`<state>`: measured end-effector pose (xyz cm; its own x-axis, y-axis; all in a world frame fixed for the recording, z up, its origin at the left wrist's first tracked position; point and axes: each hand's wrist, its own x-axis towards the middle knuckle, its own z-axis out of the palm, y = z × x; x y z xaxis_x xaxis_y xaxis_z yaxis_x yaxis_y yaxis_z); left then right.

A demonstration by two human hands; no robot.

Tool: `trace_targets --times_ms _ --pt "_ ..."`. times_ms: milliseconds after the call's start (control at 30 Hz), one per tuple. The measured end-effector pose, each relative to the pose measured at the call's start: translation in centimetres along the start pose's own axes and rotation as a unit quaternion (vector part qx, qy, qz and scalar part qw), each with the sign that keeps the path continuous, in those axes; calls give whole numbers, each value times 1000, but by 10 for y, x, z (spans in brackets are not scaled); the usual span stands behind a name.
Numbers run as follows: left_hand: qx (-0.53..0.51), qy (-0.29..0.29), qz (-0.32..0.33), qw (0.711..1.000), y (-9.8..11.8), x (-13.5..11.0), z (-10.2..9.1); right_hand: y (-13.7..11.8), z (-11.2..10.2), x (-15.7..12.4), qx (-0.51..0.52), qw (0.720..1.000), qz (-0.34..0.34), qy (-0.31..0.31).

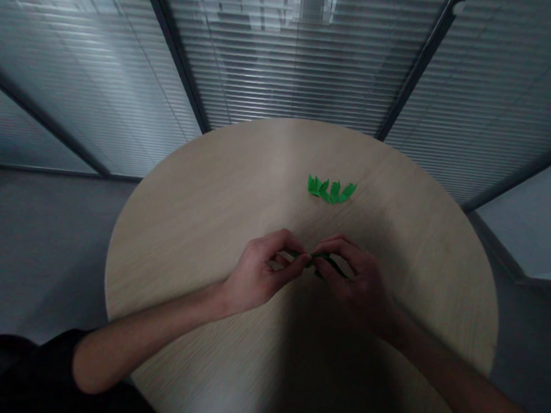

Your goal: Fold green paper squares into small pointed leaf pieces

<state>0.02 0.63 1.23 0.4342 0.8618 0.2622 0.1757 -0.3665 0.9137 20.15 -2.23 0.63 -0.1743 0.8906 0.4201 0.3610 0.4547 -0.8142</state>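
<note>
My left hand (264, 270) and my right hand (351, 282) meet above the middle of a round wooden table (180, 236). Between their fingertips, both pinch a narrow dark-green strip (327, 261), probably folded paper, and the fingers hide much of it. Farther out, beyond my hands and apart from them, several small bright-green folded paper pieces (331, 191) lie side by side in a short row on the tabletop.
The pale wood-grain table has a curved edge all around, with a grey floor below it. Behind the far edge stand glass panels with slatted blinds (294, 59) and dark frames. No other person shows.
</note>
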Motion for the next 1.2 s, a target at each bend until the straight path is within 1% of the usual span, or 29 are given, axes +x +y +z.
trace_targets --times_ms 333,500,700,800,933,1100,1200 --pt "13 8 27 1000 -2 -2 0 0 0 1 14 1000 11 -8" --pt "6 -3 19 1000 -2 -1 0 -1 0 1 15 1000 14 1" --pt "7 -20 4 1000 -1 0 -1 1 0 0 3 1000 -9 6" --pt "-3 -16 -11 1000 0 0 0 2 0 -1 3 1000 9 3" --pt "-26 -20 -45 998 2 0 1 3 2 -3 24 998 44 41" --pt "-44 -13 -64 997 1 1 1 2 3 -1 26 998 9 59" --pt "-53 -8 -70 996 -1 1 1 2 1 0 -1 997 -11 77"
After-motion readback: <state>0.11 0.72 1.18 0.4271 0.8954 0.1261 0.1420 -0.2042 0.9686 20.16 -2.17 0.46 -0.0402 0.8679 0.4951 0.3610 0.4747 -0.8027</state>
